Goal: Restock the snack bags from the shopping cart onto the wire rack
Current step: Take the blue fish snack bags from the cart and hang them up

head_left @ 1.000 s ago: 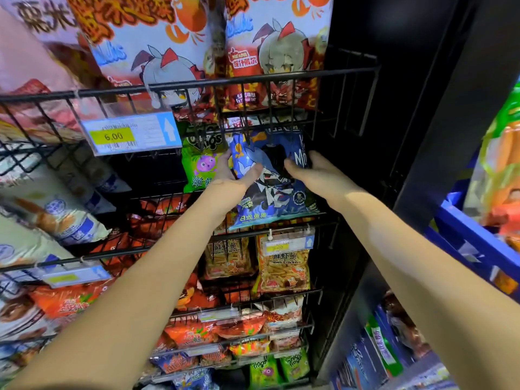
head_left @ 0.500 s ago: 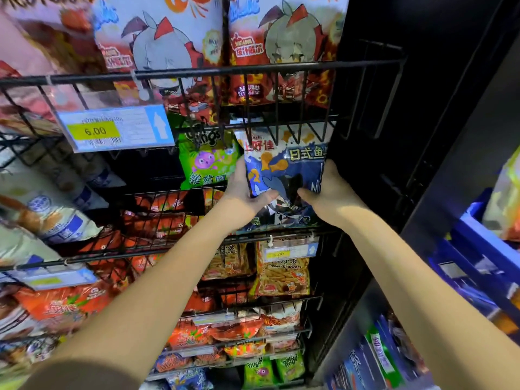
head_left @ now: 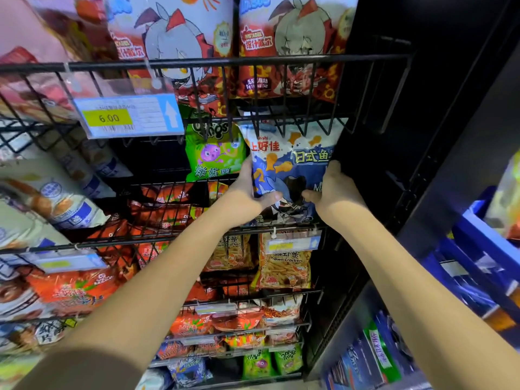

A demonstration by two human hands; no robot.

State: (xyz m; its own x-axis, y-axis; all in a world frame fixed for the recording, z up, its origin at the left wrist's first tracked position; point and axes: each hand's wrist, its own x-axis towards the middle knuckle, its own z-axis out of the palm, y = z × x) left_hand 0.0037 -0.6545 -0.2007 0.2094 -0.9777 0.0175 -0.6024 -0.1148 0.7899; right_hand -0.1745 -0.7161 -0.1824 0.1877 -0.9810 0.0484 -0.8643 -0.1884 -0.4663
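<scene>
A blue and white snack bag [head_left: 292, 161] with fish pictures stands upright in the second basket of the black wire rack [head_left: 197, 63], at its right end. My left hand [head_left: 247, 192] grips the bag's left edge, thumb across its front. My right hand [head_left: 332, 190] grips the right edge, thumb pressing the lower front. The bag's top reaches under the wires of the basket above. A green snack bag [head_left: 213, 153] stands right beside it on the left.
Large red and white bags [head_left: 292, 46] fill the top basket. A price tag [head_left: 126, 116] reading 6.00 hangs at left. Prawn cracker bags [head_left: 284, 266] sit one basket down. A blue cart [head_left: 484, 249] is at right, a black panel [head_left: 439, 136] beside the rack.
Both hands have pushed the blue bag up and deeper into the basket, turning it upright. The view has tilted up and closer to the rack.
</scene>
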